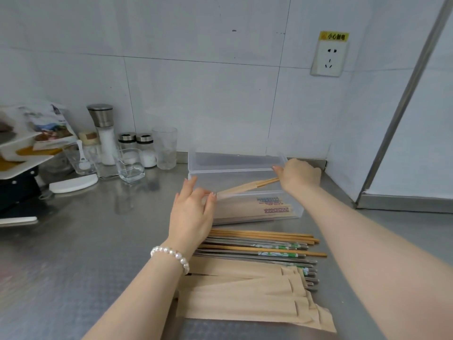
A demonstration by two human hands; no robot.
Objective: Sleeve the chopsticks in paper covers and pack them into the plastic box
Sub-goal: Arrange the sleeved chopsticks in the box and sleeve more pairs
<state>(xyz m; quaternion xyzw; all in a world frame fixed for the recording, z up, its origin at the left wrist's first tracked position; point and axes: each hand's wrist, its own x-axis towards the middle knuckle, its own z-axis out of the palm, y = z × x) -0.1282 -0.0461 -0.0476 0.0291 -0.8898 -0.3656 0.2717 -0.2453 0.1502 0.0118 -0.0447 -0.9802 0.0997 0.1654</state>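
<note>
White tiled wall (196, 69) with socket (328, 57) above steel counter (85, 229).

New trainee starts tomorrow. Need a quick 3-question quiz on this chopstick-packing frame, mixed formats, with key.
1. True or false: the clear plastic box has its lid shut.
2. What does the right hand hold over the box? A) glass B) brown paper-sleeved chopstick pair C) spoon
3. Fill in: the loose tan paper sleeves lie ____ the bare chopsticks, nearer the camera or farther?

Key: 1 false; 2 B; 3 nearer.
</note>
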